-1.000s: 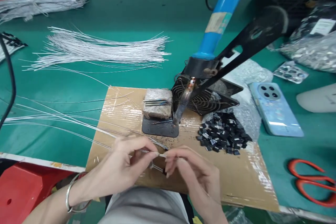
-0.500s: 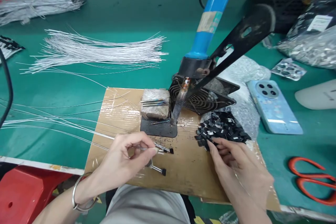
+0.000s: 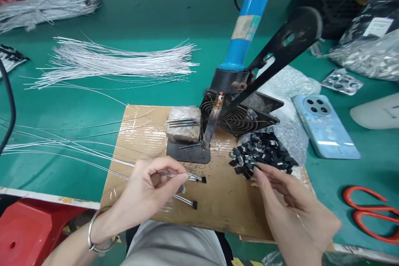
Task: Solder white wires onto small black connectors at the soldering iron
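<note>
My left hand (image 3: 158, 189) is closed, thumb and forefinger pinched around thin white wires (image 3: 121, 159) that run in from the left. Past its fingertips, wires end in a small black piece (image 3: 203, 180); below, another pair ends in a second black piece (image 3: 194, 205). My right hand (image 3: 293, 203) is pinched at the near edge of a pile of small black pieces (image 3: 264, 151). Whatever sits between its fingertips is too small to make out. All this lies on a brown cardboard sheet (image 3: 227, 212).
A blue-handled soldering iron (image 3: 245, 29) slants down in a black bracket (image 3: 280, 50) over a small fan (image 3: 243, 118) and a wrapped block (image 3: 183, 133). A white wire bundle (image 3: 124, 60) lies behind. On the right are a phone (image 3: 327, 129) and red-handled scissors (image 3: 370, 210).
My right hand has drawn back slightly to the right and toward me along the pile, and a few black pieces have shifted. My left hand stays almost still.
</note>
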The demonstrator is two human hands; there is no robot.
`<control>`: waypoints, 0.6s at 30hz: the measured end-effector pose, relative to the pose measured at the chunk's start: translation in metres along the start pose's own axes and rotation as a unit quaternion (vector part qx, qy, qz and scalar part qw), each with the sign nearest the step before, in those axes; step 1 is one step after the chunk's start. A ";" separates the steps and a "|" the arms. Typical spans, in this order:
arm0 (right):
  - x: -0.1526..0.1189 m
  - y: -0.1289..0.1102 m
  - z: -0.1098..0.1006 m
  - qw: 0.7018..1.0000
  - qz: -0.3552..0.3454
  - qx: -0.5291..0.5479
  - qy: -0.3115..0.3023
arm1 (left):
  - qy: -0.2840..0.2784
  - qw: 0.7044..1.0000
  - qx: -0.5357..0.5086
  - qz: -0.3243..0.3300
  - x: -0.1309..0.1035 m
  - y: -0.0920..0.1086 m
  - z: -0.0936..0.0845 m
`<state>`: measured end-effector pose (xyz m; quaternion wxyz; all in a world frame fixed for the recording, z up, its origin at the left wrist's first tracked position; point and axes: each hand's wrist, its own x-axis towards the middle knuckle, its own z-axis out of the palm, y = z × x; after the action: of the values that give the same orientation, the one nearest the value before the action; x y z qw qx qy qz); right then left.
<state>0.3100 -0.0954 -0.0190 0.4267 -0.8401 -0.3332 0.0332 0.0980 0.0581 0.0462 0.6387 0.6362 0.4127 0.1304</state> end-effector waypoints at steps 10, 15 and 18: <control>-0.008 -0.024 0.012 0.977 0.134 0.158 -0.059 | 0.027 0.999 0.040 0.012 0.002 -0.005 0.001; -0.007 -0.034 0.010 0.969 0.138 0.193 -0.065 | 0.030 0.998 0.052 0.019 0.003 -0.007 0.002; -0.007 -0.036 0.010 0.954 0.189 0.223 -0.062 | 0.030 0.998 0.049 0.026 0.004 -0.006 0.002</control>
<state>0.2818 -0.0775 -0.0003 0.5679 -0.7673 -0.1777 0.2390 0.0994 0.0587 0.0392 0.5905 0.6730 0.4209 0.1454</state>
